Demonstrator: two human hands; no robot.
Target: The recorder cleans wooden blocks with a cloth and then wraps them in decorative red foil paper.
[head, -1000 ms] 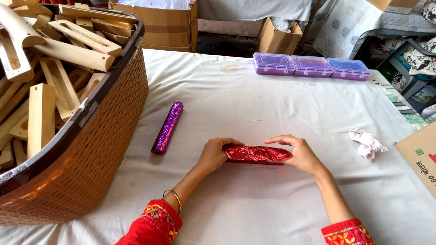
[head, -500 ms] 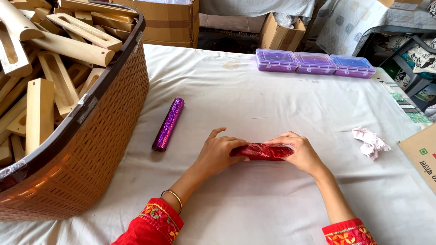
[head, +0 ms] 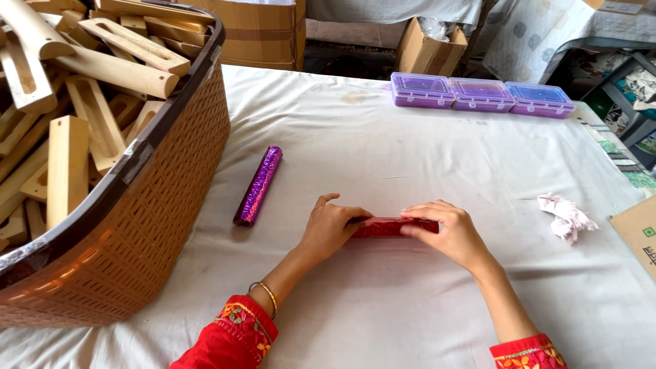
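A bar wrapped in shiny red foil (head: pixel 386 227) lies flat on the white tablecloth (head: pixel 383 137). My left hand (head: pixel 331 225) presses on its left end, thumb and fingers spread over it. My right hand (head: pixel 447 229) covers its right end with the fingers laid along the top. Only the middle stretch of red foil shows between the two hands. A roll wrapped in purple glitter foil (head: pixel 258 185) lies apart, to the left of my left hand.
A large brown woven basket (head: pixel 160 219) heaped with wooden pieces (head: pixel 68 157) fills the left side. Three purple plastic boxes (head: pixel 482 93) sit at the far edge. A crumpled pink-white scrap (head: pixel 566 217) lies right, beside a cardboard corner (head: pixel 639 236). Cardboard cartons stand beyond the table.
The crinkled red foil has been pressed flatter and tighter around the bar. Both hands have shifted from gripping its ends to pressing down on top.
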